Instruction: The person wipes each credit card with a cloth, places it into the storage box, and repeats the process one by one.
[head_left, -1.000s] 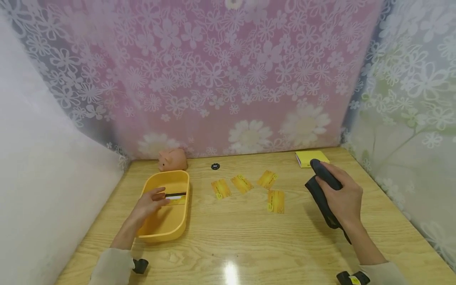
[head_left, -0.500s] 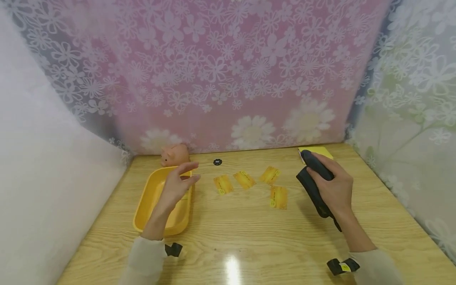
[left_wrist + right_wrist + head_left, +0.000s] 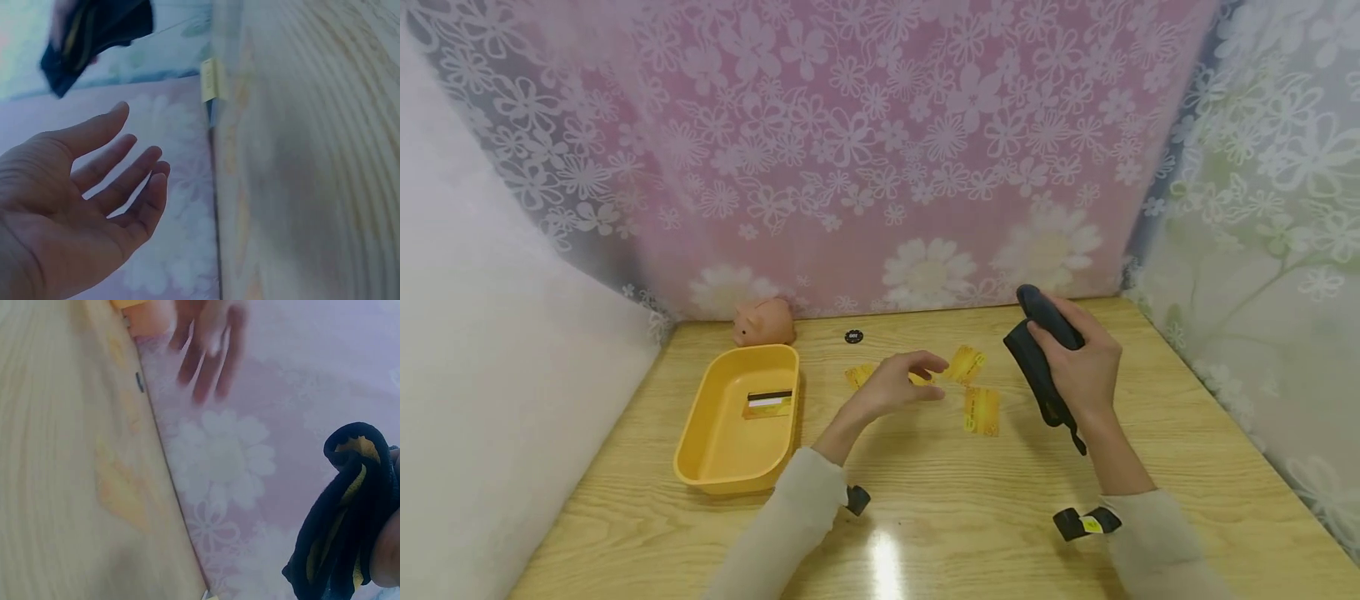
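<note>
While right hand (image 3: 1088, 362) grips folded pouch (image 3: 1034, 367), rectangular cards (image 3: 982, 411)

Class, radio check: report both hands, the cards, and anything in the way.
Left hand open, empty, above table. Right hand gripping dark pouch. Orange cards lying on table. Left hand partly hides some cards in head view.

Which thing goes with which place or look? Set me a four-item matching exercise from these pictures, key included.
Things:
1. pouch
2. piggy bank
3. chip
4. tray

Places and looks:
A. just beyond the tray
B. yellow, with a striped card inside
C. in the right grip
D. round, flat on the table

Pairs: 1-C, 2-A, 3-D, 4-B
</note>
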The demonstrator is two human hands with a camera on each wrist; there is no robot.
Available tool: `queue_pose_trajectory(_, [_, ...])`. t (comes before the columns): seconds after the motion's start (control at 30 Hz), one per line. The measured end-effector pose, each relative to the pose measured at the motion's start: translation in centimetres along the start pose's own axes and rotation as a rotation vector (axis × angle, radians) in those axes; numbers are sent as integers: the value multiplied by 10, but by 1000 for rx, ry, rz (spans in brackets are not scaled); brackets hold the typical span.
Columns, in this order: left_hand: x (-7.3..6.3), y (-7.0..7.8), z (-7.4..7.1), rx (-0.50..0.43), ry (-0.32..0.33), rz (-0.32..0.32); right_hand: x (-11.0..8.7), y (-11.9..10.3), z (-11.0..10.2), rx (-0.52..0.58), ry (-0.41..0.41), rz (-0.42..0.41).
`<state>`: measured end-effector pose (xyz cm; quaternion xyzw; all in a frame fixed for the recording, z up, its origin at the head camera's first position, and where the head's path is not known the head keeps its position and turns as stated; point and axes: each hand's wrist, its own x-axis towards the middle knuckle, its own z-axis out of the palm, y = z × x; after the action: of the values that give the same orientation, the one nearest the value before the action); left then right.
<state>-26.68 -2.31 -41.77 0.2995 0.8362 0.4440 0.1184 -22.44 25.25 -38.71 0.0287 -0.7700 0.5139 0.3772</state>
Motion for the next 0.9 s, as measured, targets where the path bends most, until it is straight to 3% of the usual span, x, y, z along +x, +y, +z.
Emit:
queue_pose_trajectory(0.1, [17,-6,18,22,-93,0,2,-4,4,4,5,10])
queue_pose_trajectory(0.23, [35,-9,39,43,-181,-49,3,-7,8,1,17,31])
queue_pose_trajectory(0.4, [52,-6,60,171,-183,-62,5,-10,13,26,14,45])
queue_pose_trajectory(0.63, [59,8,75,504,-229,-131,5,-11,18,33,1,60])
queue_pose_trajectory(0.9, [62,18,83,662,-244,-219,2,-9,21,29,-11,90])
